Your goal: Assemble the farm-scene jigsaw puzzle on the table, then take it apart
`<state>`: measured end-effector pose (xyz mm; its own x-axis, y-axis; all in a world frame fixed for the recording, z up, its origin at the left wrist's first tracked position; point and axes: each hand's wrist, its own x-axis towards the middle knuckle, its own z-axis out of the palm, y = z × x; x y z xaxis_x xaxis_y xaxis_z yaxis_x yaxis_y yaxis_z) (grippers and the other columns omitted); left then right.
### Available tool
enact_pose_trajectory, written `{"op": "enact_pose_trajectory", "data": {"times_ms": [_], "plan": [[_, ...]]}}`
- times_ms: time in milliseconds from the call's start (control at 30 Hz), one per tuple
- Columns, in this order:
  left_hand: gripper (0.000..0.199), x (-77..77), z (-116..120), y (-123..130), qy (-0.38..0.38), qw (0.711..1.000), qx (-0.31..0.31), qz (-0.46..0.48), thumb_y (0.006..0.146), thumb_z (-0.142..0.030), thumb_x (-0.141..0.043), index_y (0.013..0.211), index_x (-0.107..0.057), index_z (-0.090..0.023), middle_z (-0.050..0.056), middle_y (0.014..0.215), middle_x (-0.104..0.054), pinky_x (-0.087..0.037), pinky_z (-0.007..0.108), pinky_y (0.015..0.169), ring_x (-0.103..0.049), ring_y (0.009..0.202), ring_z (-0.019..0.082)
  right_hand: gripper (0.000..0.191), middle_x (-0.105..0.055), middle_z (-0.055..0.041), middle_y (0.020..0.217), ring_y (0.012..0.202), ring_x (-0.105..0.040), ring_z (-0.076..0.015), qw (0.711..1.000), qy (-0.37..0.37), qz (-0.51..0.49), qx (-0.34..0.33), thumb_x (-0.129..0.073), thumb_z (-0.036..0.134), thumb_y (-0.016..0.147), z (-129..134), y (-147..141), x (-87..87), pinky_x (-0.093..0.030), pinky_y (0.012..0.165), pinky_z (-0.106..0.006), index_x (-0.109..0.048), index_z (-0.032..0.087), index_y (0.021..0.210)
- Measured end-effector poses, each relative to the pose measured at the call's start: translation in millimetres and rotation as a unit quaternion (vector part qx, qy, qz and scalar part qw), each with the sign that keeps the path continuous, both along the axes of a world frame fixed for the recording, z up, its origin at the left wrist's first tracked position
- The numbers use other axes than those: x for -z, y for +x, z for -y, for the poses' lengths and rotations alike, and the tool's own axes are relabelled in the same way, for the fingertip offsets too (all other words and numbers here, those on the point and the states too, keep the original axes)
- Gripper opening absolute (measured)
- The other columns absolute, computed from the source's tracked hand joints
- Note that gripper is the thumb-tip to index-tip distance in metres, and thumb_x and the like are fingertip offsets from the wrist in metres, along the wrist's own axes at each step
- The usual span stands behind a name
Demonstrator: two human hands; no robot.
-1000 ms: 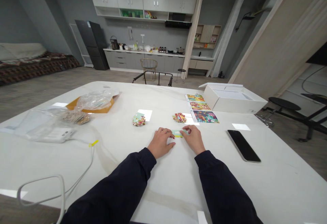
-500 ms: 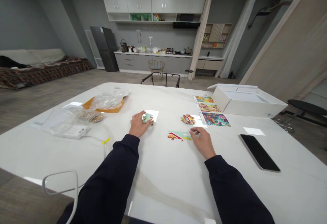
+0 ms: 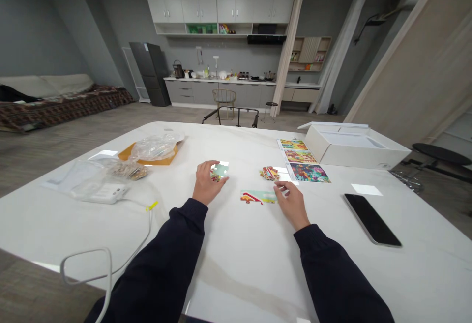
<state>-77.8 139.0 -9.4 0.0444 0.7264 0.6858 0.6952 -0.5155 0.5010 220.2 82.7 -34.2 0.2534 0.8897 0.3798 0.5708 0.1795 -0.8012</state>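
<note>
Near edge: white table [image 3: 236, 274], dark sleeves on both arms, white cable [image 3: 110, 259] looping off the table's left side with a yellow tag [image 3: 151, 206] on it. The left hand [image 3: 208, 183] is on the small puzzle pile [image 3: 218, 173], fingers [image 3: 204, 166] together and curved over it, a pale green piece showing past them (clamped or just resting, cannot tell). The right hand [image 3: 293, 206] is at the right end of the joined puzzle strip [image 3: 258, 196], fingers [image 3: 280, 189] loosely together, touching it or just beside it, no clear pinch. The strip lies flat between the hands, pale green with red and yellow at its left end. Second puzzle pile [image 3: 269, 173], red and yellow, sits just beyond the strip. Right of the right hand: black phone [image 3: 371, 220], lying flat. Farther on: three picture cards [image 3: 298, 157] in a column, beside an open white box [image 3: 354, 148]. Far left: clear plastic bag [image 3: 157, 148] on an orange envelope [image 3: 147, 156], white charger [image 3: 103, 192] (maybe, partly wrapped in plastic). Beyond the table: gold chair [image 3: 224, 98], kitchen counter [image 3: 221, 79], white cabinets [image 3: 220, 2], sofa [image 3: 55, 102].
</note>
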Motion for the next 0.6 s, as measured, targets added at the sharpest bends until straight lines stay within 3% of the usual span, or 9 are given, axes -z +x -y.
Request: {"op": "enact_pose_trajectory", "data": {"times_ms": [67, 167, 233, 333, 433, 600], "plan": [[0.052, -3.9, 20.5, 29.2, 0.012, 0.998, 0.067, 0.009, 0.075, -0.026, -0.086, 0.117, -0.056, -0.024, 0.008, 0.119, -0.064, -0.047, 0.048, 0.105, -0.058, 0.115, 0.030, 0.043, -0.074, -0.0112, 0.098, 0.081, -0.066, -0.0228, 0.993, -0.021, -0.094, -0.062, -0.064, 0.054, 0.087, 2.2, -8.5, -7.1, -0.053, 0.072, -0.037, -0.071, 0.018, 0.109], [0.055, -1.6, 52.7, 75.6, -0.014, 0.988, 0.156, 0.018, 0.074, -0.026, -0.087, 0.119, -0.055, -0.024, 0.009, 0.118, -0.064, -0.048, 0.047, 0.103, -0.058, 0.116, 0.030, 0.056, -0.075, -0.0072, 0.090, 0.071, -0.068, -0.0200, 0.952, -0.087, -0.212, -0.203, -0.073, 0.059, 0.080, 5.9, -20.4, -16.5, -0.054, 0.065, -0.033, -0.065, 0.019, 0.117], [0.059, 3.0, 67.4, 96.3, -0.043, 0.979, 0.198, 0.019, 0.074, -0.024, -0.087, 0.123, -0.054, -0.024, 0.010, 0.125, -0.062, -0.048, 0.048, 0.106, -0.056, 0.122, 0.030, 0.058, -0.075, -0.0039, 0.081, 0.065, -0.067, -0.0190, 0.935, -0.118, -0.240, -0.232, -0.081, 0.058, 0.072, 6.5, -18.1, -19.7, -0.053, 0.061, -0.031, -0.065, 0.019, 0.113], [0.073, 10.1, 74.4, 104.2, -0.081, 0.967, 0.240, 0.003, 0.074, -0.028, -0.088, 0.136, -0.049, -0.025, 0.013, 0.141, -0.055, -0.044, 0.051, 0.113, -0.049, 0.133, 0.032, 0.055, -0.073, -0.0024, 0.070, 0.059, -0.065, -0.0183, 0.954, -0.114, -0.240, -0.141, -0.088, 0.056, 0.063, 3.5, 9.5, -17.9, -0.052, 0.057, -0.030, -0.065, 0.019, 0.097], [0.064, 16.1, 71.0, 96.5, -0.121, 0.954, 0.270, -0.054, 0.080, -0.030, -0.083, 0.136, -0.052, -0.025, 0.012, 0.144, -0.056, -0.043, 0.053, 0.112, -0.049, 0.134, 0.031, 0.054, -0.068, -0.0019, 0.061, 0.051, -0.058, -0.0159, 0.975, -0.105, -0.194, -0.027, -0.091, 0.054, 0.055, 0.1, 49.7, -9.0, -0.048, 0.051, -0.029, -0.067, 0.017, 0.087], [0.049, 22.6, 68.7, 90.9, -0.171, 0.931, 0.280, -0.160, 0.086, -0.032, -0.076, 0.132, -0.062, -0.027, 0.007, 0.147, -0.059, -0.038, 0.058, 0.112, -0.046, 0.134, 0.034, 0.045, -0.061, 0.0006, 0.062, 0.054, -0.055, -0.0144, 0.987, -0.105, -0.124, -0.021, -0.084, 0.048, 0.061, -2.0, 75.7, 8.6, -0.048, 0.056, -0.030, -0.076, 0.014, 0.089]]}}
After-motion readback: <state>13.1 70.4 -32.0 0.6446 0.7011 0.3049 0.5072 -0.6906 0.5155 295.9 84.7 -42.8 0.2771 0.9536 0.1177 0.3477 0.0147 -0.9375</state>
